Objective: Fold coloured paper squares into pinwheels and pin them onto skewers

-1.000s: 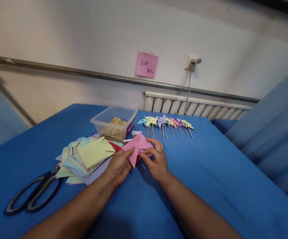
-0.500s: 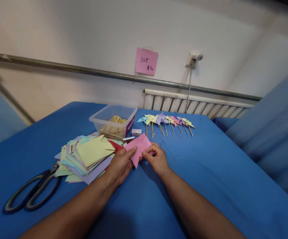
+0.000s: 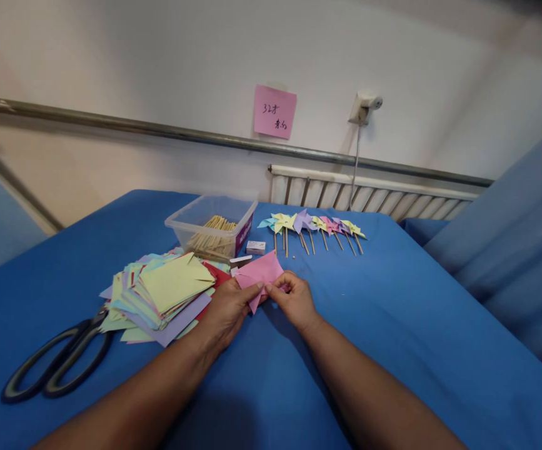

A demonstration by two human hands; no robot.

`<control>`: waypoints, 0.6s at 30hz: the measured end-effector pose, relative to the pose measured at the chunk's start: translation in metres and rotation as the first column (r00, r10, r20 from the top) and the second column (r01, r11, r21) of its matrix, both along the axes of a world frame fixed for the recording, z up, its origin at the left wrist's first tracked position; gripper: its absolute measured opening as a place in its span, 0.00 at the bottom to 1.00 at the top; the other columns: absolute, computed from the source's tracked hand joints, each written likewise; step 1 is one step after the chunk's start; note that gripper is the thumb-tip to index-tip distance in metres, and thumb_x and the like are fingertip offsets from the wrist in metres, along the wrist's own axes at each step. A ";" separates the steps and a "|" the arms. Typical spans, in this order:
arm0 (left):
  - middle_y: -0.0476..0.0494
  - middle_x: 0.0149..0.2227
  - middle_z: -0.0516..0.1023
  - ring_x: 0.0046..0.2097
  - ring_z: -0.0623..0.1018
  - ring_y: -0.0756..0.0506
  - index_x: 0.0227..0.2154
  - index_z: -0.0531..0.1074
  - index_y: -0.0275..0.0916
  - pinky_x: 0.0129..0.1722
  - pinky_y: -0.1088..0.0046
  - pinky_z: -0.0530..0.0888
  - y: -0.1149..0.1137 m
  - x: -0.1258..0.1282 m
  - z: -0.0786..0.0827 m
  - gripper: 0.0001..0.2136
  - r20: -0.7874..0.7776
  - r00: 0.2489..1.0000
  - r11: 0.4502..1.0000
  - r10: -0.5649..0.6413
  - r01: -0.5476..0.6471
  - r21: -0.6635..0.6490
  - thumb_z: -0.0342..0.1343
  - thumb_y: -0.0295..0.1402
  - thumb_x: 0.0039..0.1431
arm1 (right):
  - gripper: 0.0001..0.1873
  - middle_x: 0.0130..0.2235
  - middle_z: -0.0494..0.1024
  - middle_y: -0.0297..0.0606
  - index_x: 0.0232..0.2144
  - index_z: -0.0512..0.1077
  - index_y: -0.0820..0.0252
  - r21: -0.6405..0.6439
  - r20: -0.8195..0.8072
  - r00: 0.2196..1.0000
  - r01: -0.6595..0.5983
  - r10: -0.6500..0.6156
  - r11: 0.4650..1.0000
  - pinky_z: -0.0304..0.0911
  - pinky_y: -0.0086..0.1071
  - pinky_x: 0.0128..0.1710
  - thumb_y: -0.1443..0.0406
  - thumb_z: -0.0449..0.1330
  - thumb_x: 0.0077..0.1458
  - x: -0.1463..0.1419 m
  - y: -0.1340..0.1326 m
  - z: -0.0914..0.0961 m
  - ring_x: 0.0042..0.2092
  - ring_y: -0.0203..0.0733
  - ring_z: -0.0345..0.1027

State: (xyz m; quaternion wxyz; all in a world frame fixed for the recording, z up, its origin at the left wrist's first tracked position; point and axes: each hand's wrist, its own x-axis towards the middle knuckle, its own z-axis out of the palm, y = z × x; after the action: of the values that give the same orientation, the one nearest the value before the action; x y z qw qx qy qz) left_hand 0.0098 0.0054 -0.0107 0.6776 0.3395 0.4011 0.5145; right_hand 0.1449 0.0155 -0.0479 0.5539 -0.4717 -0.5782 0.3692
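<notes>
Between my hands is a pink paper sheet [image 3: 260, 269] with cut slits and a pointed corner hanging down. My left hand [image 3: 230, 306] grips it from the left, thumb on top near its middle. My right hand [image 3: 294, 300] pinches its right side, the thumb close to the left thumb. Fingers under the paper are hidden. Just behind the sheet is a small open box [image 3: 240, 260], partly covered by it. To the left of my left hand lies a loose pile of coloured paper squares [image 3: 177, 281], yellow on top, with cuts in the corners.
Black-handled scissors [image 3: 59, 359] lie at the left, blades under the papers. A clear plastic box [image 3: 181, 232] holds many thin sticks [image 3: 214, 236]. Beside it are a small closed box [image 3: 255, 247] and a row of paper pinwheels [image 3: 303, 222] on the blue cloth [image 3: 392, 325].
My left thumb has slid down and right across the pink paper, towards my right thumb. More of the paper is folded in at the middle. The view has shifted slightly.
</notes>
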 end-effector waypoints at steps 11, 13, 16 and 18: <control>0.41 0.30 0.82 0.31 0.79 0.44 0.37 0.77 0.32 0.36 0.71 0.73 0.001 -0.001 -0.004 0.17 -0.076 0.995 0.997 0.069 -0.066 0.044 0.68 0.30 0.41 | 0.12 0.22 0.67 0.30 0.16 0.69 0.57 -0.020 0.007 1.000 0.015 -0.015 1.000 0.53 0.29 0.27 0.62 0.64 0.46 -0.005 0.000 -0.002 0.25 0.34 0.57; 0.42 0.31 0.82 0.31 0.79 0.45 0.37 0.77 0.33 0.36 0.71 0.73 0.001 -0.002 -0.004 0.17 -0.088 0.994 0.997 0.065 -0.061 0.044 0.68 0.30 0.41 | 0.12 0.22 0.67 0.30 0.17 0.69 0.58 -0.026 0.018 1.000 0.014 -0.013 1.000 0.53 0.29 0.27 0.61 0.64 0.46 -0.006 0.000 -0.001 0.25 0.34 0.57; 0.44 0.30 0.82 0.30 0.78 0.46 0.36 0.76 0.34 0.35 0.73 0.73 0.003 -0.004 -0.006 0.16 -0.138 0.989 0.998 0.060 -0.054 0.044 0.67 0.31 0.42 | 0.13 0.23 0.68 0.30 0.17 0.68 0.59 -0.021 0.033 0.999 0.009 -0.008 1.000 0.54 0.28 0.27 0.60 0.63 0.47 -0.008 0.001 -0.002 0.25 0.34 0.58; 0.44 0.29 0.81 0.30 0.78 0.46 0.37 0.76 0.33 0.34 0.72 0.73 0.005 -0.005 -0.009 0.15 -0.171 0.983 0.997 0.064 -0.055 0.055 0.66 0.33 0.44 | 0.13 0.23 0.68 0.30 0.17 0.68 0.59 -0.018 0.035 0.999 0.004 -0.003 1.000 0.54 0.28 0.27 0.60 0.63 0.47 -0.009 0.001 -0.003 0.25 0.33 0.57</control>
State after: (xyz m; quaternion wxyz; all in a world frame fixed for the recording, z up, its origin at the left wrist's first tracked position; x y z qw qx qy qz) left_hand 0.0044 0.0100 -0.0196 0.6160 0.3876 0.4553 0.5129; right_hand 0.1358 0.0166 -0.0510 0.5401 -0.4840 -0.5836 0.3653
